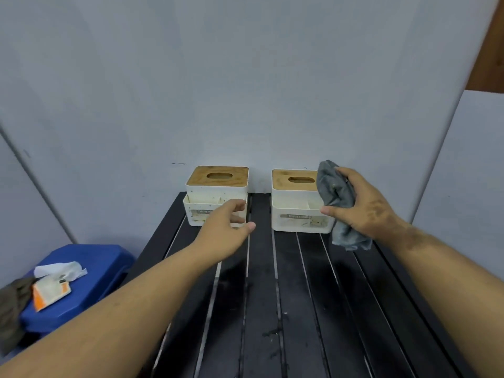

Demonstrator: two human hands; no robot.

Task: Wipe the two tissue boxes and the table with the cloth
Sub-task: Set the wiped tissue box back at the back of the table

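Two white tissue boxes with wooden lids stand side by side at the far end of a black slatted table (286, 296), against the wall. The left tissue box (215, 192) has my left hand (226, 227) just in front of its lower right corner, fingers apart and holding nothing. The right tissue box (296, 203) is partly covered on its right side by a crumpled grey cloth (336, 197). My right hand (362, 208) grips that cloth, which hangs down past the palm above the table.
A blue plastic stool (81, 285) stands to the left of the table with a white tissue, an orange-and-white packet and a dark rag on it. Pale wall panels close in behind and on both sides.
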